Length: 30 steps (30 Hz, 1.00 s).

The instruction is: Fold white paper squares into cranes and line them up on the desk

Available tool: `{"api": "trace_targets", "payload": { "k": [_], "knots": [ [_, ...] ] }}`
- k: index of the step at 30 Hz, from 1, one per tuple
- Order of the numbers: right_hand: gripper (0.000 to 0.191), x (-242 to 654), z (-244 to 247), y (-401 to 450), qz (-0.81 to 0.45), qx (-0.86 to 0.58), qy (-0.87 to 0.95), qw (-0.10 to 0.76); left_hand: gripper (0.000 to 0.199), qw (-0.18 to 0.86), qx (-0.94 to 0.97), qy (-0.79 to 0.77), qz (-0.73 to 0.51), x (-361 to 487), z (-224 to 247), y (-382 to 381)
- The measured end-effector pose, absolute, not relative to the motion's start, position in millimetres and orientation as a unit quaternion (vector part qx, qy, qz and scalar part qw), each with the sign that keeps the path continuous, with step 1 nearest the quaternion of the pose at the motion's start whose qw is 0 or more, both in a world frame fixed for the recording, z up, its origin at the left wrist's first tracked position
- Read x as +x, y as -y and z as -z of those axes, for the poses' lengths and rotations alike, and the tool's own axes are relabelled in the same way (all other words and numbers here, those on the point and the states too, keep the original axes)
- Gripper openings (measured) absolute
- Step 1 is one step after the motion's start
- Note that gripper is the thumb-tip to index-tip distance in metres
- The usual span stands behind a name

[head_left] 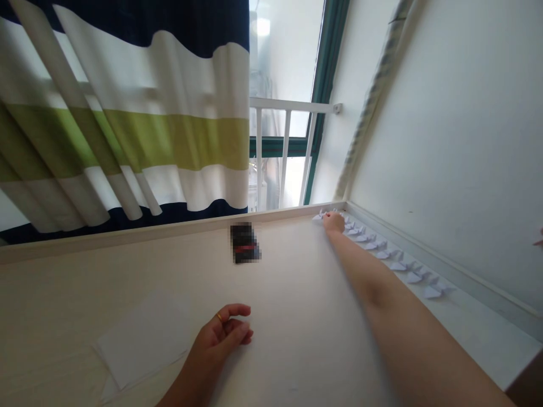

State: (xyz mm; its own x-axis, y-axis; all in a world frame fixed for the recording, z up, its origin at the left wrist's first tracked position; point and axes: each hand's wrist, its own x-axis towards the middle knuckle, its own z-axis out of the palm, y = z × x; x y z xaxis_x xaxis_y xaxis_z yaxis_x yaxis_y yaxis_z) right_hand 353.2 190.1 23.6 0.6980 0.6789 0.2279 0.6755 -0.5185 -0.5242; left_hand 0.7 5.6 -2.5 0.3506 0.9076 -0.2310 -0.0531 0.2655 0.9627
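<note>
My right hand (pixel 334 222) reaches to the far right corner of the table, its fingers pinched on a small white folded paper crane (pixel 318 216). More paper cranes (pixel 397 263) stand in a line along the table's right edge, running from the corner towards me; my right forearm passes beside them. My left hand (pixel 229 329), with a ring on one finger, is over the near middle of the table. Its fingers are loosely curled, with a gap between index finger and thumb and nothing held.
A stack of white paper sheets (pixel 144 339) lies at the near left. A dark, pixelated object (pixel 244 243) with a red stripe sits near the back edge. Beyond the pale table (pixel 292 316) hang a striped curtain (pixel 178 113) and a white railing (pixel 292 105); a wall rises on the right.
</note>
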Motion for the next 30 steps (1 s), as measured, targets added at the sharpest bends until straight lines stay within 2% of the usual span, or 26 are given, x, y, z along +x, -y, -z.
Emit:
{"api": "trace_targets", "payload": {
  "k": [30],
  "knots": [
    [0.026, 359, -11, -219, -0.012, -0.876, 0.408, 0.257, 0.034, 0.668, 0.461, -0.476, -0.337, -2, 9, -9]
  ]
}}
